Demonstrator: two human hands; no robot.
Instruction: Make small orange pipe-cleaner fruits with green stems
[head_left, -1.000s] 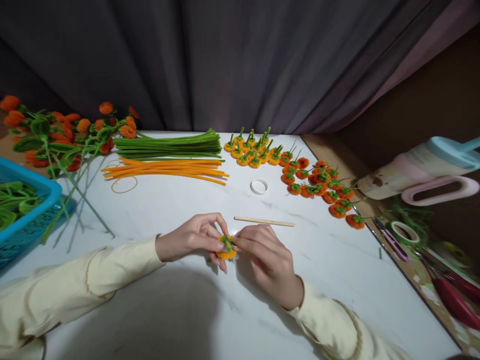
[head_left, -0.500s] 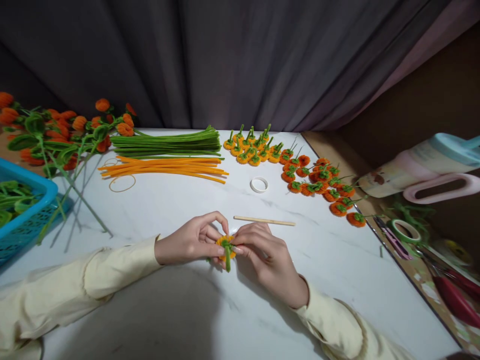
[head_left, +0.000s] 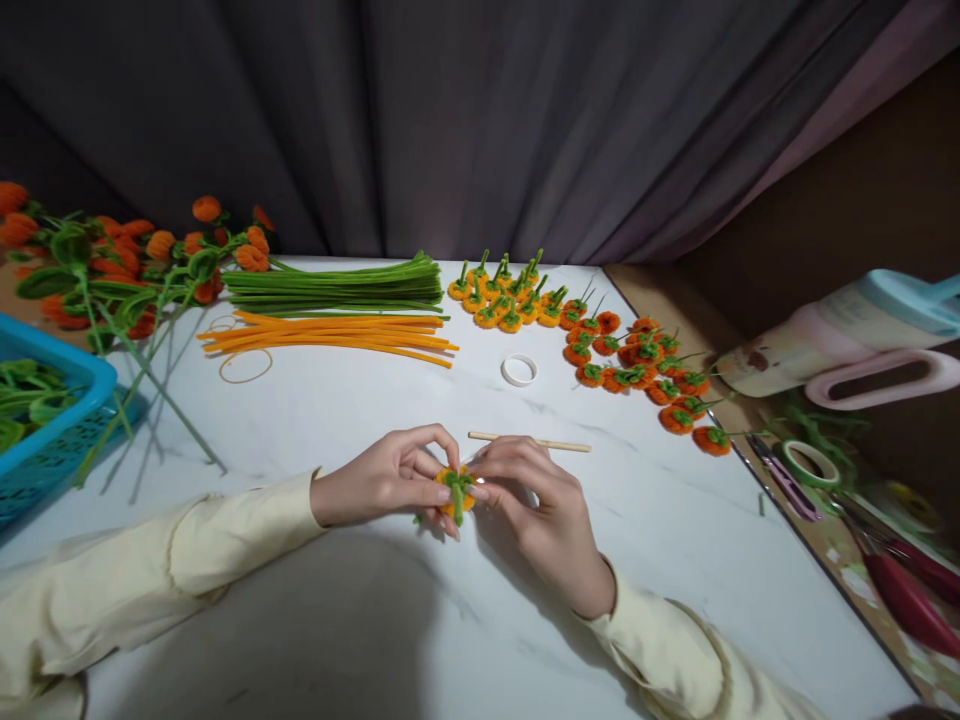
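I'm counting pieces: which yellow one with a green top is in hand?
The yellow piece between the left hand and right hand, pinched by the left; the other yellow pieces sit grouped near the curtain.

White desk veined grey; yellow-orange ornament with green stem; orange-and-green ornaments along the right edge.

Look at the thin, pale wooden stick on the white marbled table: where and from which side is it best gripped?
The pale wooden stick is probably best pinched near its right end, from above and the right: it is straight, slim and lies flat, and that end shows clear, while the right hand hides part of its middle.
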